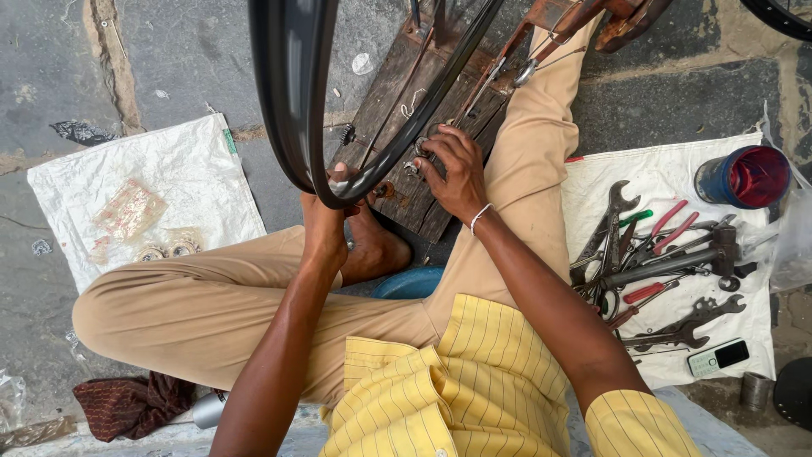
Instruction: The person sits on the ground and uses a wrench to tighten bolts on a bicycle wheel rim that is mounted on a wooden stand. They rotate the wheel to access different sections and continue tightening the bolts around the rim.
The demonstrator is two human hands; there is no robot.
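Overhead view of a seated person working on a black, hoop-shaped metal bicycle wheel rim [292, 101], which stands upright over a dark, weathered wooden board [406, 110] on the stone floor [51, 68]. The left hand [326, 222] is closed around the lowest part of the rim, steadying it from beneath. The right hand [452, 169] rests just beside the rim's inner edge, fingers curled and pinching what appears to be a small metal fitting; the part itself is too small to identify. Thin steel spokes [486, 80] run upward from this point. To the person's right, a white woven sack [668, 169] carries grey steel wrenches [613, 224] and red-handled pliers [668, 222], with a blue cylindrical tin with a red interior [744, 176] at its far corner. A second white sack [148, 182] lies to the left, well apart. For good work here, judged from the pose, the steadying grip should stay firm so the rim does not roll while the fingertips turn the fitting squarely
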